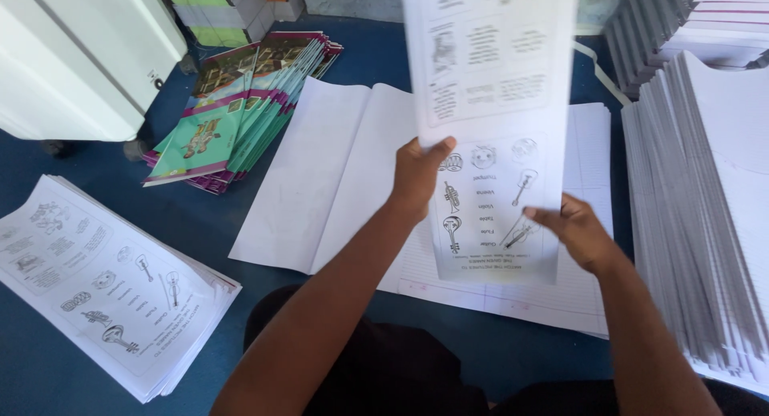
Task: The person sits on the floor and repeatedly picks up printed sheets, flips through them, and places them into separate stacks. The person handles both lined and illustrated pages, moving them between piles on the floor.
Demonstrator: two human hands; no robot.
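Nearest, both hands hold one printed sheet (pixel 490 136) up over the blue table (pixel 48 368). The left hand (pixel 418 178) pinches its left edge, thumb on the printed face and the other fingers hidden behind the paper. The right hand (pixel 578 232) pinches the lower right corner, thumb likewise in front. The sheet's long axis runs away from the person, tilted a little, its top blurred; it rises above the fingers, and both hands grip low on it (the left somewhat higher up).

Left of the arms lies a stack of like printed sheets (pixel 112 284). Under the raised sheet lies a spread of large white sheets (pixel 320 176), folded down the middle. To the right stands a tall fanned pile of white paper (pixel 705 216). Farther off, left of centre, a fan of coloured booklets (pixel 240 104) lies beside a white machine (pixel 80 56).
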